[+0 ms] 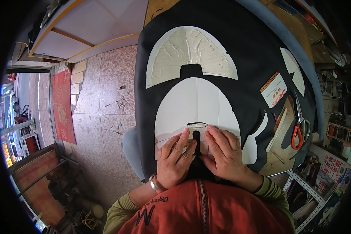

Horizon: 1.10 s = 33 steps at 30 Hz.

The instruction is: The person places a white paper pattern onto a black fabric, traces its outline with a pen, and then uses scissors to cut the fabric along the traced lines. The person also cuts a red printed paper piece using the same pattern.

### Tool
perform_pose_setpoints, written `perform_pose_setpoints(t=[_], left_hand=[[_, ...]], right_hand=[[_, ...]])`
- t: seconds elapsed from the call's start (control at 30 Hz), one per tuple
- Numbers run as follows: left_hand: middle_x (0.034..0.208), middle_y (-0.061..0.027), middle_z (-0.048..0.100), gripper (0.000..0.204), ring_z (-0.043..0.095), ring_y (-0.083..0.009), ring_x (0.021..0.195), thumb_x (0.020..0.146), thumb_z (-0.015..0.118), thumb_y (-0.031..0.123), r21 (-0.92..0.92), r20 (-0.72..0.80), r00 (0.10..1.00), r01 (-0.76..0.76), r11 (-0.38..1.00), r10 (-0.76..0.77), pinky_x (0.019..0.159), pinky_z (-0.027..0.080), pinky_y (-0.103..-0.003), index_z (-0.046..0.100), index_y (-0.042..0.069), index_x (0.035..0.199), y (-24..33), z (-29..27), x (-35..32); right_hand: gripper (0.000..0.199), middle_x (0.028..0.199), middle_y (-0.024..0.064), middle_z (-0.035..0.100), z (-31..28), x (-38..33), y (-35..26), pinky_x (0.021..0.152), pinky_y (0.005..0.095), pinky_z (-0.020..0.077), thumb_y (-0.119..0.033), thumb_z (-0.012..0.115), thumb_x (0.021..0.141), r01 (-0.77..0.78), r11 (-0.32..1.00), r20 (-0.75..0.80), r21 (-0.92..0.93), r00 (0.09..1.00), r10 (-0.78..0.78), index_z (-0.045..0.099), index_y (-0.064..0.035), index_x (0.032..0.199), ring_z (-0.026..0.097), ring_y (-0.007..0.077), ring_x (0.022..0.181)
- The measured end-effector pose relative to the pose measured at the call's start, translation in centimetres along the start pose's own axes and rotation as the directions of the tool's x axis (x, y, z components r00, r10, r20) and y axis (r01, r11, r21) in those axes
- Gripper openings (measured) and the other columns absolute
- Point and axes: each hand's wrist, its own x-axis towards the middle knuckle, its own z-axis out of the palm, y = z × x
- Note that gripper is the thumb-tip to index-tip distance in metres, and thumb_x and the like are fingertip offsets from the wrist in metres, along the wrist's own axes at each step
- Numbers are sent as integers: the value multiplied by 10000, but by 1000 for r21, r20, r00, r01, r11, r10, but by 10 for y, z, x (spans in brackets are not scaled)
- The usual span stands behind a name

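Black fabric [253, 58] covers a table in front of me. On it lies a large white paper pattern [197, 103], rounded at the top. At its near edge sits a small white pattern piece [197, 126] with a dark slot in the middle. My left hand [175, 156] presses flat on the left side of that small piece, fingers together. My right hand [224, 150] presses on its right side in the same way. Farther away lies a cream arch-shaped pattern [189, 54] with a notch at its lower middle.
Red-handled scissors [299, 126] lie on a brown wooden board [282, 148] at the right, with pens beside them. An orange-and-white card [275, 89] and curved white pieces [293, 68] lie nearby. A tiled floor [101, 117] and a red mat [62, 105] are at the left.
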Motion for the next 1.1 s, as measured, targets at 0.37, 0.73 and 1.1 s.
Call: perform_pose_setpoints(t=[0.37, 0.73, 1.1], left_hand=[[1361, -157, 557, 384, 561, -274, 1106, 736, 693, 61, 13, -25, 1000, 17, 1000, -17, 874, 463, -345, 704, 73, 1120, 1, 2, 1], [1360, -161, 555, 392, 564, -283, 1098, 728, 679, 49, 17, -44, 999, 5, 1000, -4, 879, 468, -352, 694, 61, 1120, -1, 4, 2], [1347, -118, 571, 366, 564, -267, 1092, 725, 689, 58, 25, -47, 998, 44, 999, -43, 871, 474, -353, 691, 38, 1090, 1, 4, 5]], right_hand=[[724, 1411, 138, 468, 0, 0, 0, 1003, 392, 396, -252, 762, 697, -2, 1000, 3, -4, 1000, 2, 521, 9, 1328, 491, 261, 1206], [711, 1417, 136, 463, 0, 0, 0, 1007, 391, 396, -257, 761, 714, -1, 1000, 3, -3, 1000, 1, 522, 9, 1328, 486, 263, 1208], [684, 1431, 126, 459, -1, 2, -1, 1000, 388, 397, -255, 745, 731, -16, 1000, -5, 7, 1000, 16, 527, 11, 1321, 491, 259, 1194]])
